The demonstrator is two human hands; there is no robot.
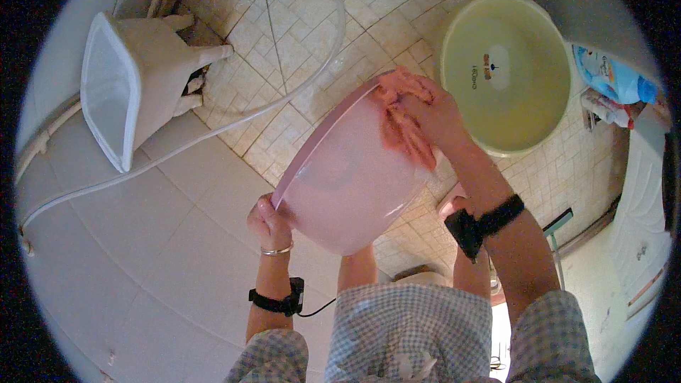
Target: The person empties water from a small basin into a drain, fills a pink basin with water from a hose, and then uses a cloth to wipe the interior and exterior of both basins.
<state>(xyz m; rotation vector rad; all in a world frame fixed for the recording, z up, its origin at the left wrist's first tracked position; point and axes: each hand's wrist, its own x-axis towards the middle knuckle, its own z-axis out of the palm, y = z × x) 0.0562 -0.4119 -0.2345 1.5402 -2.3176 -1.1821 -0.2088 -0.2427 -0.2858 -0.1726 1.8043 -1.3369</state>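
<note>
One pink basin is being held tilted above the floor, rim in grip of left hand; reddish cloth is being held against basin's outside by right hand.

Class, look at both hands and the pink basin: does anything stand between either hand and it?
Yes, on one side: the cloth, bunched between the right hand and the upper outside of the pink basin. Nothing visible separates the left hand from it.
</note>
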